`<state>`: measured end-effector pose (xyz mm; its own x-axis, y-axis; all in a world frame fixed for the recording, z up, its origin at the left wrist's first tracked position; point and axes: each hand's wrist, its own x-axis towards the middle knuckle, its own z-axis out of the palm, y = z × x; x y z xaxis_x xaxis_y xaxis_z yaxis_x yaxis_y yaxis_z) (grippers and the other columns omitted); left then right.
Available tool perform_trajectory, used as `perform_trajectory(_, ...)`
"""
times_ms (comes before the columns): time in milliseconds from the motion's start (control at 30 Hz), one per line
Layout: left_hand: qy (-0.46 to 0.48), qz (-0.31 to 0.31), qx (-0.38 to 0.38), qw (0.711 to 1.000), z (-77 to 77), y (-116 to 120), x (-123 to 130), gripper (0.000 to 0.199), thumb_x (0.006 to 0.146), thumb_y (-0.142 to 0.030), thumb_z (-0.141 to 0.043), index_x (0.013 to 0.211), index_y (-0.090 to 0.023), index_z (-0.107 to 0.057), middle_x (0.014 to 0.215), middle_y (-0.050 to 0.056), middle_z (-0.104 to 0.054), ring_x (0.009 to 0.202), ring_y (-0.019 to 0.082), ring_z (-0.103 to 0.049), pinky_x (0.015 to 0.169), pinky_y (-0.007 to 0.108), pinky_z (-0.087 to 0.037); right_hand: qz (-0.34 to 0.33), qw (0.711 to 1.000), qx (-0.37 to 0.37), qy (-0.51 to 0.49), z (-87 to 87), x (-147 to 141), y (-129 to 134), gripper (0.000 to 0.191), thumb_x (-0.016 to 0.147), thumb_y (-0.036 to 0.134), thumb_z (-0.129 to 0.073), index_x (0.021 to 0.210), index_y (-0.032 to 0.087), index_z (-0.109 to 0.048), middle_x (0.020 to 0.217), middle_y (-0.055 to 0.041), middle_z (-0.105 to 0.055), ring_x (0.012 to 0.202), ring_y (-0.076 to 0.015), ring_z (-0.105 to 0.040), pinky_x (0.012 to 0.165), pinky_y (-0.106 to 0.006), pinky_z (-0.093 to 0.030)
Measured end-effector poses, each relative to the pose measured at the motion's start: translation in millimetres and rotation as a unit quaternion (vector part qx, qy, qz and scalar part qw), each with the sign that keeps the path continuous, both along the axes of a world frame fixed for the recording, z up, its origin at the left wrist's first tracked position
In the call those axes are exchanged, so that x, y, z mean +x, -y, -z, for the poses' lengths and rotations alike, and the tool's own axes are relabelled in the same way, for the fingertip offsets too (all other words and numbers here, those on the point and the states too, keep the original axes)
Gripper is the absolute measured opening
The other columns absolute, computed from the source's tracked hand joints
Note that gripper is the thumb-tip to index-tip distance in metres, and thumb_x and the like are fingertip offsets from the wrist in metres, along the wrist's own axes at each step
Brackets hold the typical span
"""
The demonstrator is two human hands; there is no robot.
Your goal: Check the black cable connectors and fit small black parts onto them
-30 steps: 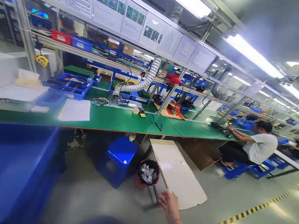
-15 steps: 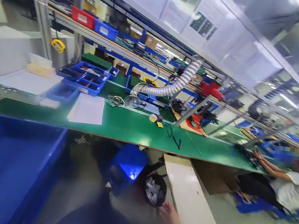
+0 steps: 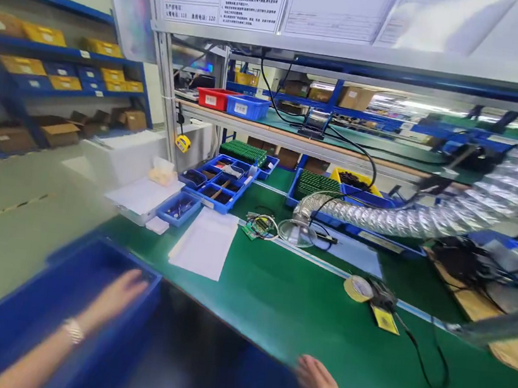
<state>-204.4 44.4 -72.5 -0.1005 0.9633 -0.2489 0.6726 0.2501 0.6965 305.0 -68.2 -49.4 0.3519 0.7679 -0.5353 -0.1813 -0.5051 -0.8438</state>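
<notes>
Smeared a little by motion, my left hand (image 3: 119,293) reaches over the near rim of a large blue bin (image 3: 58,301), fingers stretched out and nothing seen in them. A light band circles that wrist. At the front edge of the green worktable (image 3: 269,297) is my right hand (image 3: 318,380), its fingers loosely extended and holding nothing visible. White paper sheets (image 3: 204,244) lie on the table beyond my left hand. Farther back sits a green circuit board (image 3: 259,224) with wires, beside the funnel (image 3: 298,232) of a silver duct hose (image 3: 408,220).
A divided blue parts tray (image 3: 222,183) and a small blue tray (image 3: 178,207) stand at the back left. Toward the right lie a tape roll (image 3: 358,288) and a black cable (image 3: 427,369). A metal post (image 3: 504,325) slants in at right.
My view has swung left and closer to the table. My left hand has come into view over the blue bin. My right hand, earlier low near a waste bin, is now at the table edge.
</notes>
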Motion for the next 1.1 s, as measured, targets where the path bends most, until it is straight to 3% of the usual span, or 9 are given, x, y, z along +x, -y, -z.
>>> perform_trajectory(100,-0.003,0.038,-0.029,0.999,14.6,-7,37,0.054,0.070,-0.036,-0.055,0.115,-0.007,-0.047,0.123,0.016,-0.047,0.113,0.026,-0.044,0.098,0.037,-0.032,-0.143,0.989,0.009,0.044,0.0,-37,-70,0.047,0.055,0.053,-0.062,0.085,0.016,-0.061,0.096,-0.0108,-0.065,0.091,-0.0254,-0.059,0.079,-0.035,-0.046)
perform_trajectory(167,-0.009,0.056,-0.012,0.998,23.4,-26,57,0.055,0.070,-0.035,-0.052,0.117,-0.008,-0.046,0.125,0.015,-0.046,0.115,0.025,-0.042,0.099,0.035,-0.029,-0.226,0.971,0.034,0.075,1.2,-69,-110,0.046,0.060,0.052,-0.059,0.090,0.016,-0.061,0.099,-0.0096,-0.063,0.094,-0.0239,-0.058,0.082,-0.034,-0.044)
perform_trajectory(300,-0.015,0.050,0.020,0.998,34.4,-108,72,0.046,0.071,-0.023,-0.051,0.115,-0.010,-0.048,0.123,0.012,-0.049,0.116,0.021,-0.042,0.100,0.031,-0.027,-0.321,0.937,0.063,0.125,15.3,-118,-167,0.044,0.064,0.046,-0.055,0.097,0.016,-0.059,0.108,-0.0099,-0.059,0.104,-0.0230,-0.052,0.093,-0.033,-0.036)
perform_trajectory(467,-0.005,0.001,-0.019,1.000,55.0,-225,73,0.035,0.077,-0.020,-0.052,0.111,-0.011,-0.049,0.122,0.012,-0.047,0.115,0.022,-0.041,0.098,0.041,-0.028,-0.295,0.950,0.010,0.106,45.2,-140,-226,0.058,0.056,0.037,-0.061,0.109,0.015,-0.052,0.122,-0.0134,-0.049,0.113,-0.0238,-0.044,0.098,-0.033,-0.030)
perform_trajectory(600,0.014,-0.037,-0.073,0.997,72.6,-274,77,0.035,0.080,-0.029,-0.050,0.111,-0.013,-0.048,0.120,0.011,-0.046,0.110,0.024,-0.043,0.092,0.047,-0.033,-0.239,0.967,-0.015,0.085,59.4,-153,-274,0.065,0.057,0.040,-0.059,0.115,0.012,-0.045,0.129,-0.0173,-0.040,0.117,-0.0234,-0.041,0.096,-0.032,-0.033)
perform_trajectory(733,0.068,-0.017,-0.134,0.989,78.4,-294,80,0.030,0.080,-0.031,-0.050,0.103,-0.012,-0.053,0.106,0.009,-0.056,0.096,0.020,-0.053,0.084,0.042,-0.042,-0.185,0.981,-0.026,0.053,65.2,-169,-301,0.062,0.064,0.044,-0.053,0.115,0.011,-0.042,0.128,-0.0176,-0.041,0.116,-0.0211,-0.042,0.093,-0.031,-0.036)
perform_trajectory(867,0.160,0.042,-0.173,0.971,72.7,-298,83,0.024,0.079,-0.029,-0.052,0.092,-0.010,-0.058,0.091,0.007,-0.064,0.081,0.016,-0.060,0.076,0.036,-0.046,-0.164,0.985,-0.036,0.039,64.7,-175,-305,0.058,0.064,0.043,-0.057,0.110,0.011,-0.044,0.124,-0.0175,-0.046,0.114,-0.0212,-0.044,0.092,-0.032,-0.036)
perform_trajectory(967,0.205,0.055,-0.153,0.965,65.0,-283,82,0.025,0.075,-0.022,-0.054,0.096,-0.010,-0.059,0.100,0.010,-0.064,0.090,0.019,-0.059,0.080,0.033,-0.045,-0.166,0.984,-0.047,0.032,62.7,-175,-301,0.055,0.062,0.042,-0.060,0.106,0.012,-0.048,0.120,-0.0164,-0.050,0.110,-0.0229,-0.047,0.090,-0.035,-0.038)
perform_trajectory(1100,0.227,0.039,-0.114,0.966,53.5,-240,73,0.036,0.076,-0.022,-0.047,0.109,-0.008,-0.055,0.114,0.011,-0.057,0.105,0.022,-0.052,0.090,0.030,-0.039,-0.187,0.981,-0.051,0.013,62.1,-172,-295,0.053,0.057,0.040,-0.065,0.100,0.012,-0.053,0.113,-0.0164,-0.056,0.101,-0.0259,-0.054,0.084,-0.039,-0.041)
